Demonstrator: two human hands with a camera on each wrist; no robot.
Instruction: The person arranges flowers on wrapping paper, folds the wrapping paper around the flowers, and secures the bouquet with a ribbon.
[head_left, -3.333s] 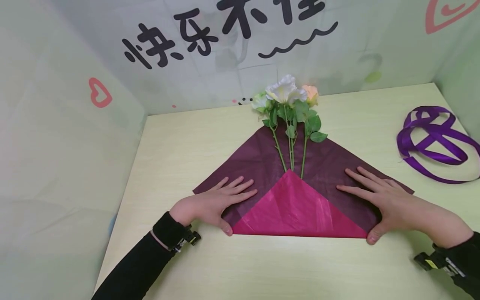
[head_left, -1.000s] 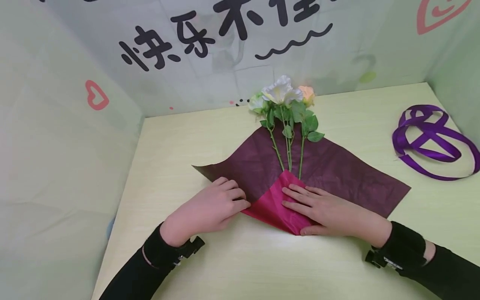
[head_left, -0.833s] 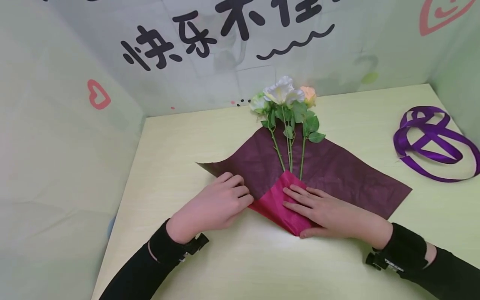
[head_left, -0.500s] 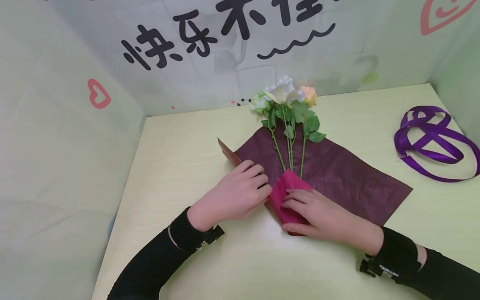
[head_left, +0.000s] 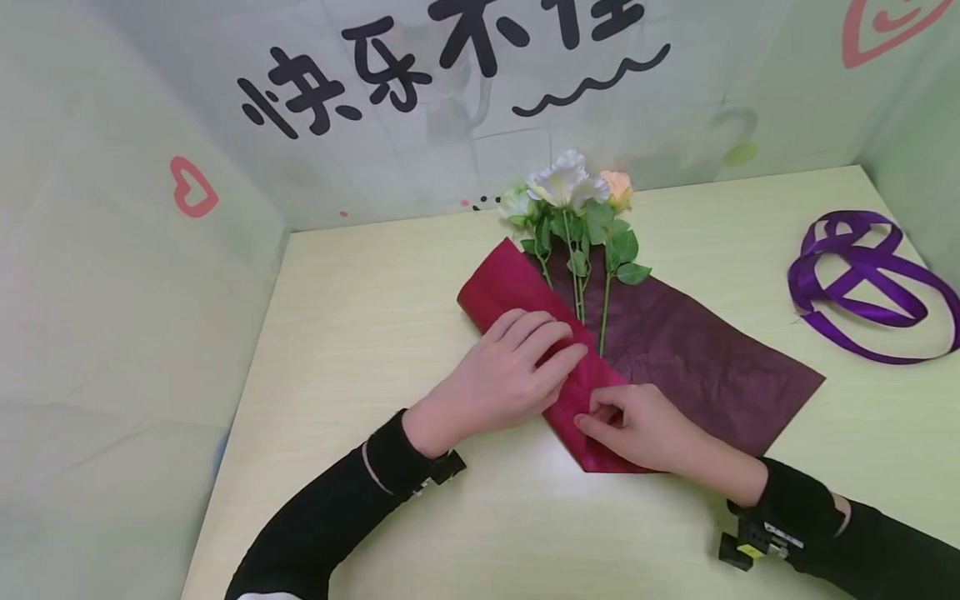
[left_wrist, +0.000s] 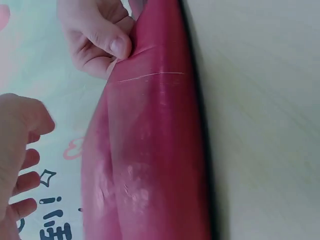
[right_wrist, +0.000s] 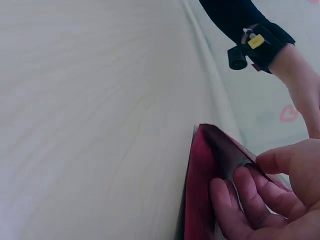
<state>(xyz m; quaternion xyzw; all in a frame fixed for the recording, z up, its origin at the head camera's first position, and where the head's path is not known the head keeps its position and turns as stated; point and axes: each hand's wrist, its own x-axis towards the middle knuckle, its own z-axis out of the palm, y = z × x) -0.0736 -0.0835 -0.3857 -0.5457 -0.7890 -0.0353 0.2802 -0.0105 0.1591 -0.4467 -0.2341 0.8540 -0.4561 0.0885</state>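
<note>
Wrapping paper lies spread in the head view, dark plum inside. Its left part is folded inward, showing a crimson flap that covers the lower stems. My left hand is over this flap with bent fingers; in the left wrist view its thumb and fingers stand apart, with no paper between them. My right hand pinches a paper edge near the bottom; the right wrist view shows that edge between thumb and fingers. A white flower, a pale green-white one and a peach one protrude at the top.
Loops of purple ribbon lie at the right of the pale wooden table. A printed cloth backdrop stands behind the table, with cloth sides left and right. Both wrists wear black bands with small cameras.
The paper's left corner has been lifted and folded over toward the stems by my left hand, which moved right and up. My right hand went from pressing the crimson fold flat to pinching a paper edge.
</note>
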